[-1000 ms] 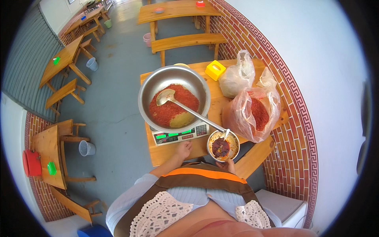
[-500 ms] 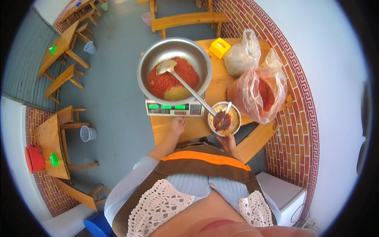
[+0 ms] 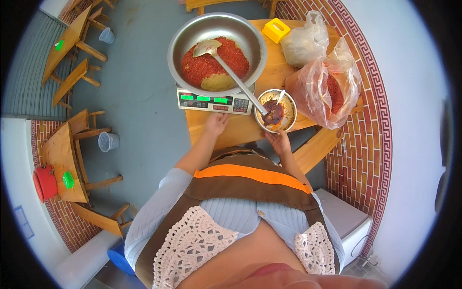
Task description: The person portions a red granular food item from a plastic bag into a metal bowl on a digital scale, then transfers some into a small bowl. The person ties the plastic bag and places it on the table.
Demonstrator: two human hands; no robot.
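Three lit green windows glow on the front panel of a white electronic scale [image 3: 192, 104] near the tabletop's left edge, beside a keypad with marks too small for us to read. A wide metal basin [image 3: 236, 28] sits on the scale, its flared rim hiding the platform from us. Inside we see coarse red flakes [image 3: 199, 67], a patch of fine tan powder [image 3: 218, 83] and a metal ladle [image 3: 208, 47], its long handle slanting out over the rim of a small round bowl [image 3: 288, 110] at the wooden tabletop's [image 3: 240, 126] near edge, toward the right. That bowl holds dark red paste [image 3: 274, 113] and a white spoon [image 3: 281, 96]. The right hand [image 3: 279, 142] has hold of its near side, fingers bent and partly hidden from us; the left hand [image 3: 217, 124], half open with nothing seen in its grasp, lies at the scale's front, though whether it touches we cannot tell. Along the tabletop's right edge, by a brick-patterned wall [image 3: 356, 135], slump a crinkled clear bag [image 3: 310, 89] of red flakes and a knotted whitish bag [image 3: 303, 48], with a slotted yellow box [image 3: 275, 30] near the far edge
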